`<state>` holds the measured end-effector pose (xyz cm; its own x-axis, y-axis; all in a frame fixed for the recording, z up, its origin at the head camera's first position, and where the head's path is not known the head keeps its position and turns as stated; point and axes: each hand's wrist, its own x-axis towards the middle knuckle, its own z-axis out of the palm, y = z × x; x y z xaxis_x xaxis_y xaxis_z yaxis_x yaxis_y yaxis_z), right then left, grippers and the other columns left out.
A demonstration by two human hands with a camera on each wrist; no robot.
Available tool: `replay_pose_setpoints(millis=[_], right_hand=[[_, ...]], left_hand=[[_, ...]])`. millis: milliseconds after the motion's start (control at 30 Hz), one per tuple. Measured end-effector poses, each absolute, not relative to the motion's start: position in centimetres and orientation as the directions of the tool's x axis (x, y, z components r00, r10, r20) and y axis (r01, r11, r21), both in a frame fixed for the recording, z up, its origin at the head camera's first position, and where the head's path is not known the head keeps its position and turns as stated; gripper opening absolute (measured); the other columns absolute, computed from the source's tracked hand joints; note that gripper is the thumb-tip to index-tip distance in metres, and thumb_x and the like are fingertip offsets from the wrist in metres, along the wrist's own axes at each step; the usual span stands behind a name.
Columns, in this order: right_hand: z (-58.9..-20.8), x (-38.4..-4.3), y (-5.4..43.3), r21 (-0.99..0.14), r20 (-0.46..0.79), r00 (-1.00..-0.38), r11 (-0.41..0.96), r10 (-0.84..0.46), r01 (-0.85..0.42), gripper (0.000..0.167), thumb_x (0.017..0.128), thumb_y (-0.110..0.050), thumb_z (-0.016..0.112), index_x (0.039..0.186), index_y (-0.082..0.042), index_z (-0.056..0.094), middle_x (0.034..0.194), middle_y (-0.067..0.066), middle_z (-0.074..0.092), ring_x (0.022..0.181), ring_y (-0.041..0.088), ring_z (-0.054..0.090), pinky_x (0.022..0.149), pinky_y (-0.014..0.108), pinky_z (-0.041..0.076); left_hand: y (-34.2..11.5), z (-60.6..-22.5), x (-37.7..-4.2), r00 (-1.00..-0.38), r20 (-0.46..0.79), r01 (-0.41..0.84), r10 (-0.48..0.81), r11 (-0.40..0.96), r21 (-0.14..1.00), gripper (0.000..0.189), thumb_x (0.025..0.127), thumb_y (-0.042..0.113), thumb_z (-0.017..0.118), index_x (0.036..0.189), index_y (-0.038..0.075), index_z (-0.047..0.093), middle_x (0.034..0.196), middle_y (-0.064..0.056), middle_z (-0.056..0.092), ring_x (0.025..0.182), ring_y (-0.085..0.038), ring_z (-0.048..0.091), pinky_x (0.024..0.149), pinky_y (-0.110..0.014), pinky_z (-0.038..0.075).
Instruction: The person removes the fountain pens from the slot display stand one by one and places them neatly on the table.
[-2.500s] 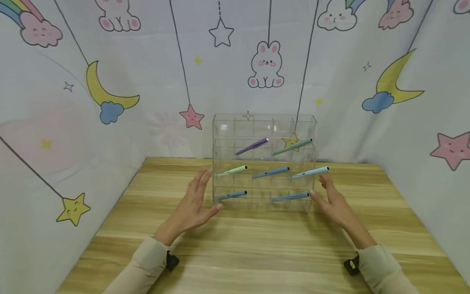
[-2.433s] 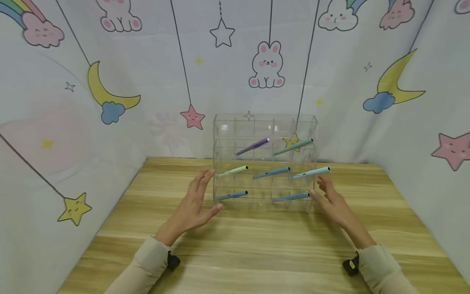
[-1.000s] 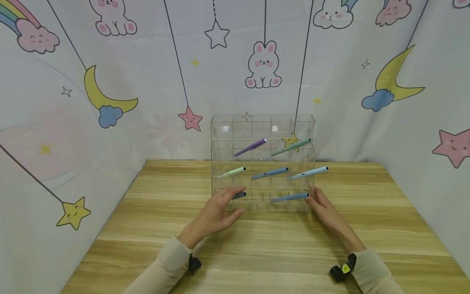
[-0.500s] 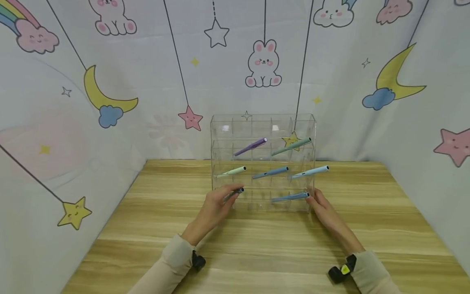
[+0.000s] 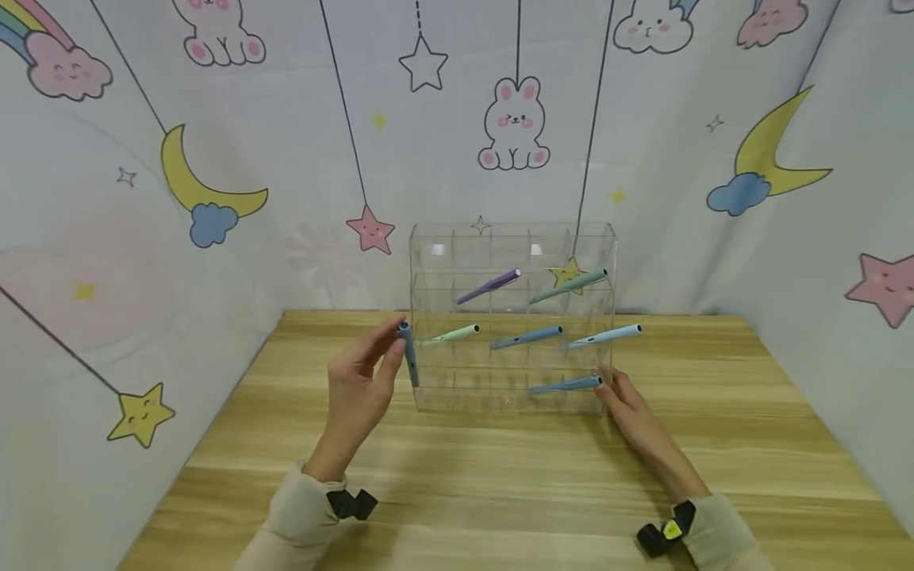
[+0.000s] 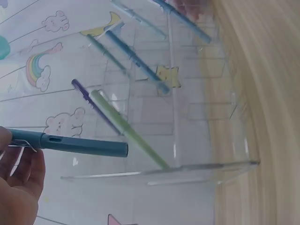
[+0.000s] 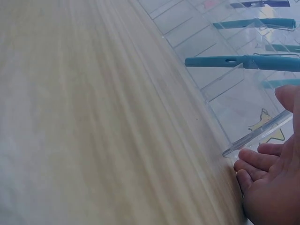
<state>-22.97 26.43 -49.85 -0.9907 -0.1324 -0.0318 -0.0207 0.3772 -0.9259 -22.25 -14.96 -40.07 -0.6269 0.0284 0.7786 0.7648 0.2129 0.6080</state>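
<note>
Thumb and fingers of my left hand [image 5: 360, 388] pinch a blue pen [image 5: 409, 353] by its clip end, beside the left edge of a clear tiered rack [image 5: 508, 387]. The left wrist view shows the pen's wire clip at the hand and its barrel [image 6: 84, 144] pointing toward the rack. My right hand [image 5: 635, 408] holds the rack's lower right side, thumb at the front edge and fingers outside the panel. Close to that thumb, another blue pen [image 5: 566, 385] leans in the bottom tier. A pale green pen [image 5: 450, 335] lies nearest the left hand.
Higher in the rack lean a purple pen [image 5: 489, 287], a grey-green pen [image 5: 569, 286], a mid-blue pen [image 5: 527, 337] and a light blue pen [image 5: 605, 336]. The rack stands on a wood-grain table [image 5: 500, 492]. White printed curtains [image 5: 321, 119] enclose the back and sides.
My left hand has taken the blue pen out of the bottom left slot and moved it up and left, past the rack's edge. The right hand has come onto the rack's right side.
</note>
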Motion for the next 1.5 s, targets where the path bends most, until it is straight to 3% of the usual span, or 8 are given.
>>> replay_pose_setpoints(millis=[233, 400, 500, 633, 733, 900, 1200, 1500], right_hand=[[-50.0, -23.3, 25.9, -0.930, -0.014, -0.993, 0.366, -0.121, -0.032, 0.067, 0.117, -0.033, 0.045, 0.168, 0.003, 0.021, 0.176, 0.030, 0.023, 0.165, 0.048, 0.020, 0.134, 0.065, 0.017], [-50.0, -23.1, 25.9, -0.934, -0.004, -0.993, 0.354, -0.117, -0.038, 0.065, 0.117, -0.030, 0.045, 0.167, 0.003, 0.022, 0.175, 0.030, 0.026, 0.164, 0.046, 0.023, 0.133, 0.063, 0.020], [-50.0, -23.1, 26.0, -0.934, 0.003, -0.993, 0.355, -0.117, -0.044, 0.063, 0.117, -0.029, 0.044, 0.167, 0.004, 0.022, 0.175, 0.030, 0.026, 0.164, 0.046, 0.024, 0.133, 0.061, 0.020], [-50.1, -23.0, 26.2, -0.932, 0.005, -0.993, 0.358, -0.121, -0.049, 0.064, 0.117, -0.031, 0.043, 0.167, 0.005, 0.022, 0.174, 0.031, 0.027, 0.163, 0.048, 0.025, 0.132, 0.063, 0.021], [-50.1, -22.8, 26.3, -0.929, -0.015, -0.994, 0.369, -0.111, -0.027, 0.066, 0.117, -0.034, 0.044, 0.167, 0.003, 0.023, 0.174, 0.030, 0.027, 0.163, 0.050, 0.023, 0.133, 0.065, 0.019], [-50.3, -22.6, 26.3, -0.925, -0.031, -0.994, 0.381, -0.102, -0.010, 0.066, 0.117, -0.036, 0.044, 0.167, 0.002, 0.025, 0.175, 0.028, 0.028, 0.163, 0.048, 0.023, 0.133, 0.065, 0.018], [-50.5, -22.6, 26.4, -0.929, -0.018, -0.994, 0.371, -0.104, -0.022, 0.064, 0.117, -0.036, 0.045, 0.166, 0.001, 0.028, 0.175, 0.027, 0.028, 0.163, 0.048, 0.024, 0.133, 0.065, 0.018], [-50.2, -22.8, 26.4, -0.918, -0.013, -0.995, 0.396, -0.099, -0.027, 0.063, 0.117, -0.037, 0.044, 0.166, 0.000, 0.029, 0.175, 0.027, 0.029, 0.164, 0.048, 0.024, 0.133, 0.065, 0.020]], left_hand=[[-19.6, -39.2, -23.1, -0.857, 0.513, 0.462, -0.053, 0.360, 0.810, 0.036, 0.104, 0.003, 0.067, 0.140, 0.006, 0.071, 0.131, -0.021, 0.072, 0.096, 0.009, 0.071, 0.083, -0.011, 0.060], [-21.6, -40.4, -24.4, -0.934, 0.348, 0.282, -0.073, 0.446, 0.850, 0.036, 0.106, 0.009, 0.066, 0.142, 0.007, 0.070, 0.136, -0.021, 0.071, 0.089, 0.014, 0.069, 0.078, -0.013, 0.061], [-22.1, -41.4, -25.2, -0.961, 0.268, 0.201, -0.070, 0.487, 0.850, 0.035, 0.107, 0.012, 0.065, 0.142, 0.008, 0.070, 0.134, -0.021, 0.071, 0.089, 0.006, 0.072, 0.076, -0.019, 0.063], [-22.2, -43.1, -26.1, -0.985, 0.169, 0.127, -0.041, 0.493, 0.861, 0.035, 0.108, 0.014, 0.064, 0.141, 0.007, 0.070, 0.134, -0.022, 0.070, 0.095, -0.013, 0.078, 0.080, -0.032, 0.067], [-21.8, -44.7, -26.5, -0.993, 0.119, 0.093, -0.024, 0.485, 0.870, 0.035, 0.107, 0.013, 0.065, 0.140, 0.003, 0.070, 0.134, -0.024, 0.070, 0.098, -0.022, 0.080, 0.081, -0.031, 0.067], [-21.0, -47.1, -27.2, -0.994, 0.106, 0.081, -0.017, 0.534, 0.841, 0.033, 0.103, 0.011, 0.067, 0.134, 0.000, 0.074, 0.128, -0.025, 0.075, 0.097, -0.027, 0.080, 0.072, -0.021, 0.061], [-20.5, -48.6, -27.6, -0.989, 0.148, 0.101, -0.015, 0.663, 0.742, 0.029, 0.101, 0.012, 0.068, 0.127, 0.003, 0.079, 0.121, -0.020, 0.080, 0.106, -0.037, 0.077, 0.084, -0.041, 0.064], [-20.5, -49.1, -27.8, -0.984, 0.165, 0.069, -0.070, 0.701, 0.710, 0.028, 0.099, 0.012, 0.068, 0.122, 0.001, 0.080, 0.116, -0.019, 0.081, 0.100, -0.036, 0.080, 0.077, -0.039, 0.065]])
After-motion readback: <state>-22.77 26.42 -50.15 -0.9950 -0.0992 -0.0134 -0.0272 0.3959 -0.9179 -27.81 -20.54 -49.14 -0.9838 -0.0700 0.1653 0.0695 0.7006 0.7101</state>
